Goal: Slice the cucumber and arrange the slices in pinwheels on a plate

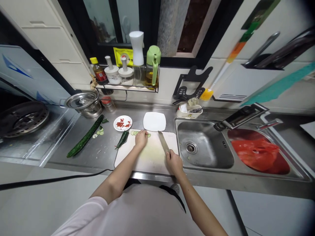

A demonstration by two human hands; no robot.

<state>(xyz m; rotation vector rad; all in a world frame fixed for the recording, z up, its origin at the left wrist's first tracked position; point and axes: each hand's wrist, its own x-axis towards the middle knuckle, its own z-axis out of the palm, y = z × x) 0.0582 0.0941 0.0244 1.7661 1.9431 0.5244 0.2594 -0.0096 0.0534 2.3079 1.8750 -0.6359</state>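
Observation:
My right hand (pixel 173 162) is closed round the handle of a kitchen knife (pixel 163 142), whose blade points away from me over the white cutting board (pixel 152 157). My left hand (pixel 141 138) rests at the board's far left corner with its fingers curled over several green cucumber slices (pixel 134 132). Whether it grips them is hidden. A green chilli pepper (pixel 122 139) lies just left of the board. A long whole cucumber (pixel 85 136) lies on the steel counter further left, with a few slices (pixel 99 132) beside it.
Behind the board sit a square white plate (pixel 154 121) and a small round plate of chopped red chilli (pixel 122 123). A steel sink (pixel 204 147) is at right, with a red basin (pixel 258 154) beyond. A lidded pot (pixel 85 103), a stove and a condiment shelf (pixel 128 86) stand at left and back.

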